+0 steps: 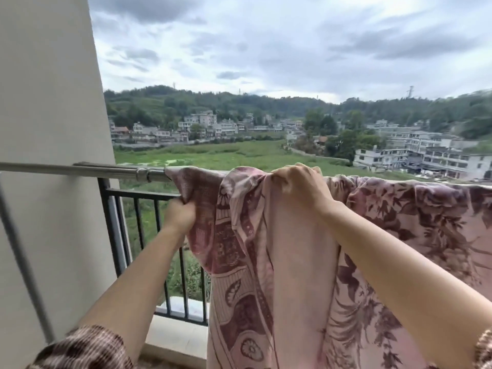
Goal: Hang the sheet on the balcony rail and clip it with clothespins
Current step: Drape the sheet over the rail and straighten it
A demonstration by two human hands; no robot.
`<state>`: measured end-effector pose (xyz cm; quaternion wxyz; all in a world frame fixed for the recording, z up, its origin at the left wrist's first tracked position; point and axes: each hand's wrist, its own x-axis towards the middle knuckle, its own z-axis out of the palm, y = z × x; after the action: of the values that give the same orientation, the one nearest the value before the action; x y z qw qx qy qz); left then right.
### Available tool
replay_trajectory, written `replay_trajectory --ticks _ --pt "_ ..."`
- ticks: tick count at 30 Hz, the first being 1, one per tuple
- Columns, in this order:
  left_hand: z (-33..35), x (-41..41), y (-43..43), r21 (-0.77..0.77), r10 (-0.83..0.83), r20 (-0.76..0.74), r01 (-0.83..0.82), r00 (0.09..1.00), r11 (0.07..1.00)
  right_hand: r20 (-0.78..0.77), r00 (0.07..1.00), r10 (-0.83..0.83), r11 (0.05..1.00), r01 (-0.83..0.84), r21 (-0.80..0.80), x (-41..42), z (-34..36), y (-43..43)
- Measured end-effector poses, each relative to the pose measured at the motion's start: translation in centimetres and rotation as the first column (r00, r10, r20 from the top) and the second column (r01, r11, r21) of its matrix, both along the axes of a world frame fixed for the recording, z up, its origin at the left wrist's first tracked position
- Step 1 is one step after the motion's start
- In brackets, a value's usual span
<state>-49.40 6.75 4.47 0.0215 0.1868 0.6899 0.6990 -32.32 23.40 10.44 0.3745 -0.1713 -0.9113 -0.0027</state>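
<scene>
The sheet (279, 262) is draped over the rail (80, 169), which is fixed at the wall (48, 102) on the left and runs across to the right. The bare part of the rail is found left of the sheet. Below the rail a balustrade (141, 194) is seen, partly hidden behind the sheet. The left hand (179, 215) is held at the sheet's left edge, just under the rail. The right hand (298, 187) is held further right, on top of the rail. Far behind, a field (213, 155) is spread, with buildings (426, 155) beyond it and hills (213, 102) behind them.
</scene>
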Motion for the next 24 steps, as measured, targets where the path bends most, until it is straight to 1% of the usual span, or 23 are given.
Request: replay_trajectory --ticks 2,4,6,7,9,11,12,13,15,16,17,18,19,20,21,22,23,24 --pt "1.9 -1.7 -1.6 0.101 0.085 0.024 -0.087 0.996 0.991 -0.076 0.996 -0.043 0.997 0.038 -0.07 -1.4 1.2 -1.4" --pt "3.8 -3.7 -3.0 0.217 0.188 0.093 -0.204 0.978 0.955 -0.134 0.99 -0.044 0.994 0.029 -0.107 -3.1 2.7 -3.2" --pt "4.9 -5.6 -4.1 0.263 0.27 0.145 -0.3 0.952 0.917 -0.13 0.991 -0.021 0.993 0.006 -0.12 -4.9 3.8 -4.7" --pt "5.2 -6.4 -4.5 0.274 0.29 0.166 -0.327 0.942 0.905 -0.092 0.996 -0.004 0.992 -0.008 -0.123 -5.8 4.2 -5.0" --pt "5.1 -7.9 -5.2 0.249 0.297 0.157 -0.329 0.942 0.911 0.043 0.998 0.048 0.982 -0.039 -0.186 -6.7 4.3 -4.5" --pt "4.9 -9.0 -5.9 0.212 0.28 0.094 -0.294 0.955 0.932 0.206 0.976 0.071 0.962 -0.012 -0.274 -6.5 3.3 -3.8" --pt "4.9 -9.4 -6.2 0.192 0.255 0.067 -0.263 0.965 0.945 0.26 0.964 0.057 0.962 0.016 -0.271 -6.3 2.5 -3.4" --pt "5.1 -9.6 -6.5 0.162 0.237 0.035 -0.239 0.971 0.957 0.282 0.959 0.036 0.971 0.034 -0.237 -6.1 1.9 -3.3" --pt "5.7 -10.3 -6.9 0.056 0.268 -0.069 -0.265 0.961 0.963 0.25 0.968 0.015 0.983 0.031 -0.181 -5.9 1.5 -3.1" --pt "6.4 -10.8 -7.3 0.046 0.31 -0.121 -0.306 0.943 0.951 0.222 0.975 0.011 0.986 0.027 -0.167 -6.0 1.7 -3.1" --pt "7.4 -11.7 -7.8 0.071 0.378 -0.158 -0.372 0.912 0.926 0.205 0.979 -0.014 0.988 0.045 -0.148 -6.0 2.0 -3.3" --pt "8.5 -12.8 -8.7 0.129 0.459 -0.17 -0.443 0.872 0.887 0.186 0.982 -0.042 0.991 0.064 -0.117 -6.2 2.2 -3.2" --pt "9.6 -14.1 -10.0 0.202 0.543 -0.166 -0.51 0.823 0.836 0.159 0.985 -0.075 0.992 0.09 -0.093 -6.3 2.4 -3.2" --pt "10.2 -15.7 -11.5 0.263 0.589 -0.157 -0.541 0.793 0.799 0.125 0.988 -0.095 0.99 0.107 -0.092 -6.5 2.4 -3.2" --pt "10.3 -17.1 -13.1 0.277 0.594 -0.153 -0.543 0.79 0.793 0.102 0.989 -0.109 0.985 0.121 -0.124 -6.8 2.3 -3.3" --pt "9.6 -18.3 -14.6 0.229 0.572 -0.158 -0.533 0.805 0.814 0.086 0.991 -0.105 0.978 0.119 -0.17 -7.2 2.3 -3.4" --pt "8.2 -19.2 -15.8 0.149 0.532 -0.151 -0.513 0.833 0.845 0.076 0.993 -0.087 0.969 0.102 -0.226 -7.7 2.4 -3.8" --pt "6.3 -20.2 -16.7 0.07 0.48 -0.114 -0.475 0.87 0.877 0.065 0.996 -0.053 0.962 0.069 -0.263 -8.4 2.5 -4.3"
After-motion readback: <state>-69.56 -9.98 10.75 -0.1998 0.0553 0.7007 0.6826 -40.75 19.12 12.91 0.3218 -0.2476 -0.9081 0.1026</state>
